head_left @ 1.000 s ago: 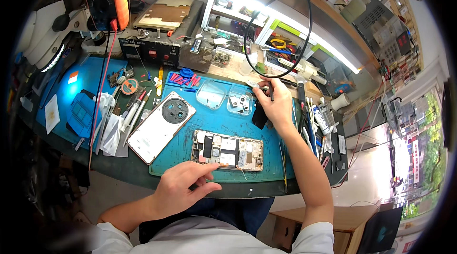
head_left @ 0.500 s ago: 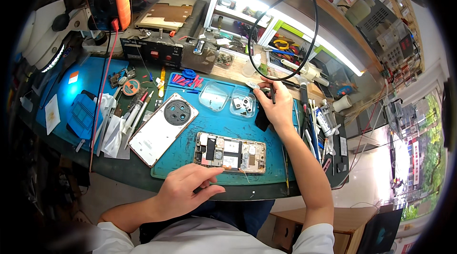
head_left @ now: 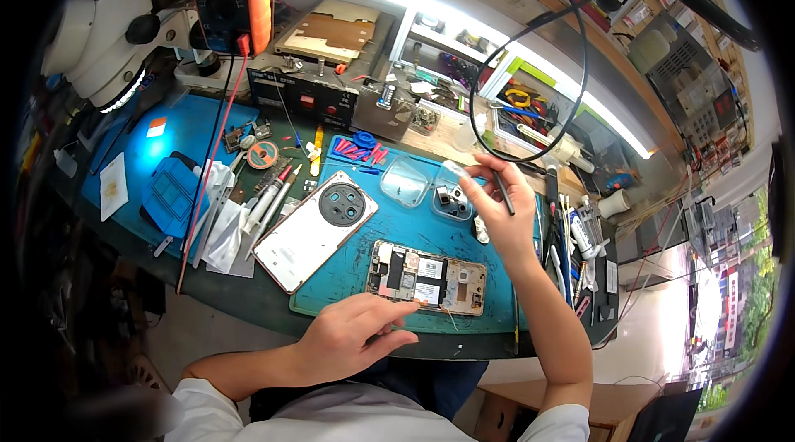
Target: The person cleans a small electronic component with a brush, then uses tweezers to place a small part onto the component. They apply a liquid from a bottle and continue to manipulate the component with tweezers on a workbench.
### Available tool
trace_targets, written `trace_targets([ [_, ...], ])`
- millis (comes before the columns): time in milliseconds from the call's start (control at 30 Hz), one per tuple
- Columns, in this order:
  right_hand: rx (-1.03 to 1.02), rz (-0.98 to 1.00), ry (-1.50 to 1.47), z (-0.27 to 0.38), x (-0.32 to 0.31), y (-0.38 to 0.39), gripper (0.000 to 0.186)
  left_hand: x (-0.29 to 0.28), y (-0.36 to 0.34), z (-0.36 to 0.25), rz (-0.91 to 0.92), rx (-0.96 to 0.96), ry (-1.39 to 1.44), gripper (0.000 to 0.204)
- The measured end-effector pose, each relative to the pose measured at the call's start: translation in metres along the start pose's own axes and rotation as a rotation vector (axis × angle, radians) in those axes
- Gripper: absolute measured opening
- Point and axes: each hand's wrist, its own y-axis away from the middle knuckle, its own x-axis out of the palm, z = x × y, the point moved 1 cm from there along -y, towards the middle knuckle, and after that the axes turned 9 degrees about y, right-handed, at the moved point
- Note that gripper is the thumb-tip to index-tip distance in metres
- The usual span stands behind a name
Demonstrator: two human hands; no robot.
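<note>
An opened phone body (head_left: 465, 287) with bare inner parts lies on the blue mat. My left hand (head_left: 352, 330) is at its near edge, fingers apart and holding nothing. The index fingertip overlaps the phone's edge; whether it touches is unclear. My right hand (head_left: 507, 206) grips a slim black tool (head_left: 504, 194) beside a small clear box (head_left: 447, 207) of tiny black and white parts. Something pale shows at its fingertips, too small to name. A white phone back cover (head_left: 306, 239) with a round dark camera ring rests left of the phone body.
Left of the clear box sits another clear tray (head_left: 403, 181). Pink pieces (head_left: 361, 151) lie behind the cover. Pens, brushes and a white tube (head_left: 580, 231) crowd the right; a microscope (head_left: 103, 45) stands at far left. A black cable loop (head_left: 586, 53) hangs overhead.
The whole view has shifted, so the bench appears farther right and lower. My right hand has tipped and come slightly nearer with the black tool. My left hand keeps its place by the phone.
</note>
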Motion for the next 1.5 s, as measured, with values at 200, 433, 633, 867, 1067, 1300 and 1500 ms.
trace_targets([
  [200,0.057,0.16,-0.125,0.023,0.024,0.003,0.04,-0.002,0.001,0.0,-0.006,0.008,-0.005,0.043],
  [433,0.031,0.175,-0.06,0.031,0.018,0.023,0.035,-0.004,0.001,0.001,0.011,-0.027,0.019,0.041],
  [633,-0.094,-0.162,0.399,-0.038,-0.037,-0.003,0.027,-0.003,-0.002,-0.002,0.021,0.012,0.023,0.041],
  [867,-0.044,-0.142,0.326,-0.063,-0.02,-0.025,0.034,-0.002,0.0,0.0,0.033,-0.006,-0.01,0.039],
  [1067,0.032,-0.086,0.396,-0.053,-0.002,-0.031,0.035,-0.005,0.0,-0.003,0.04,-0.071,-0.011,0.039],
  [1300,-0.035,-0.151,0.571,-0.057,-0.002,-0.03,0.034,-0.003,-0.001,-0.002,0.05,-0.065,0.003,0.038],
  [1500,-0.042,-0.253,0.58,-0.063,-0.007,-0.028,0.034,-0.004,-0.002,-0.003,0.053,-0.076,0.0,0.038],
])
